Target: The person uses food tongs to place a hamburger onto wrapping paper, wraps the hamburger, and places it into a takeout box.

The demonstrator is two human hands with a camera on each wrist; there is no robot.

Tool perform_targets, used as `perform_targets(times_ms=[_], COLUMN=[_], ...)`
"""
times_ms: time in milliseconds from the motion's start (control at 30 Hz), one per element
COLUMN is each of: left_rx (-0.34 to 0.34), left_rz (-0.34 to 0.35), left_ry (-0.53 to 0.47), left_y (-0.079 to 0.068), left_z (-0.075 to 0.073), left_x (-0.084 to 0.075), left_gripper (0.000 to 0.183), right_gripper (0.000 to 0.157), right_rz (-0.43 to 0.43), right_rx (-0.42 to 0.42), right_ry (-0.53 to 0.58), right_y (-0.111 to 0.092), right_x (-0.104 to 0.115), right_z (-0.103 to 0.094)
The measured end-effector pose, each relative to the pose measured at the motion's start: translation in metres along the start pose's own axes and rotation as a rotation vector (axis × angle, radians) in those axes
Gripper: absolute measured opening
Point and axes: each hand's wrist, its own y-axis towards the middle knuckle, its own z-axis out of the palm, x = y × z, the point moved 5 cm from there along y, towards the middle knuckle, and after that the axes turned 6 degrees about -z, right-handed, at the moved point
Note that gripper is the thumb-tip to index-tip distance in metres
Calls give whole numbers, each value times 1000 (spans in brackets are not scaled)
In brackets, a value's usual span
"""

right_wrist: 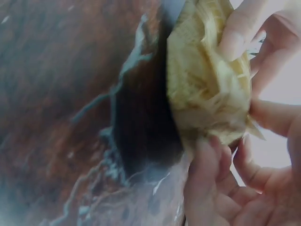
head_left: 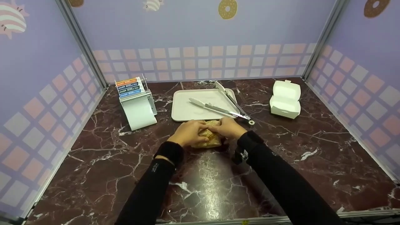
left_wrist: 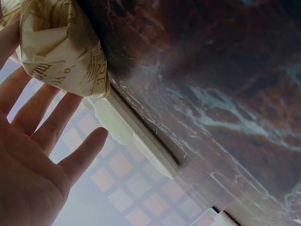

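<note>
A packet wrapped in yellowish printed paper (head_left: 210,142) lies on the dark marbled table in front of the tray; its contents are hidden. My left hand (head_left: 189,132) holds its left side, thumb over the paper. In the left wrist view, the fingers of that hand (left_wrist: 37,136) spread along the packet's printed side (left_wrist: 66,54), with the little finger free of it. On the other side, my right hand (head_left: 230,127) pinches the paper. Creased folds of the wrapping (right_wrist: 207,89) show between both hands in the right wrist view.
Behind the packet is a white tray (head_left: 181,107) with two pairs of metal tongs lying across it, their handles past its right edge. A label dispenser (head_left: 136,93) with a hanging white strip stands back left. An opened white clamshell box (head_left: 285,104) sits back right.
</note>
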Motion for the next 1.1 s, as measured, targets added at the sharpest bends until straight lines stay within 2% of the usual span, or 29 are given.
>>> perform_targets(times_ms=[100, 200, 300, 400, 467, 533, 600, 733, 800, 867, 1000, 1100], left_rx=[2, 2, -9, -16, -21, -58, -107, -200, -226, -264, -336, -308], left_rz=[-8, -1, 28, 54, 57, 70, 109, 206, 244, 264, 273, 214], left_ry=[2, -9, -62, -175, -248, -236, -140, 177, 284, 364, 497, 541], left_y=[2, 3, 3, -2, -8, -15, -23, -38, -44, -47, -50, -50], left_z=[-1, -1, -1, -1, -1, -4, -7, -10, -9, -8, -5, 2], left_x=[0, 0, 2, 6, 9, 11, 10, 5, 2, 0, -5, -5], left_gripper=[60, 61, 62, 67, 70, 70, 66, 34, 30, 36, 37, 35], right_gripper=[41, 34, 32, 32, 32, 31, 31, 31, 32, 32, 34, 35], right_rz=[56, 71, 43, 30, 37, 44, 41, 22, 17, 15, 36, 44], right_rx=[19, 34, 24, 9, 12, 18, 29, 42, 48, 51, 55, 49], right_ry=[100, 160, 112, 54, 67, 103, 137, 160, 145, 122, 105, 101], right_y=[-3, -4, -2, -1, -1, -2, -3, -3, -3, -1, 0, 0], right_x=[-2, -1, 1, 3, 3, 3, 2, 3, 3, 4, 2, 1], right_z=[-1, 0, -1, 0, 1, 3, 4, 4, 3, 2, 2, 2])
